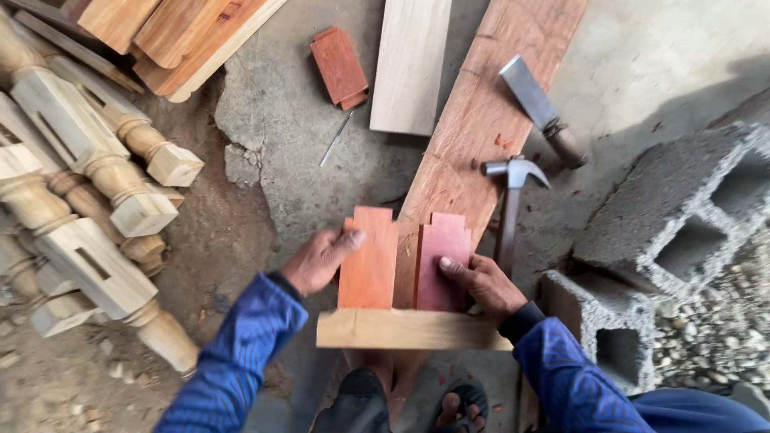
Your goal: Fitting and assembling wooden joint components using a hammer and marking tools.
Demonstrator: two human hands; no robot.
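The person is crouching over a long reddish plank [481, 120] that is lying on the concrete floor [273, 128], and both hands are pressing small notched wooden blocks against it. The left hand [317, 261] is holding the orange-red block [369, 261], its thumb lying flat over the block's upper left corner and the other fingers curling behind the left edge. The right hand [485, 285] is resting on the darker purplish block [443, 261], fingers stretched nearly flat across its lower face, gripping nothing else. The two blocks are standing side by side at the near end of the plank, close together with a thin strip of plank showing between them, their lower ends butting against a pale crosswise batten [409, 329] that is running along the plank's near end.

A claw hammer [512, 200] is lying just beside the plank's right edge, near the right hand. A wide chisel [537, 108] is lying farther up, its blade overlapping the same edge. A pale board [411, 64] and a small red block [340, 66] are lying on the floor beyond the left side of the plank, with a nail [337, 138] near them. Turned wooden legs [88, 184] are piling up at the left, and hollow concrete blocks [682, 216] are standing at the right.
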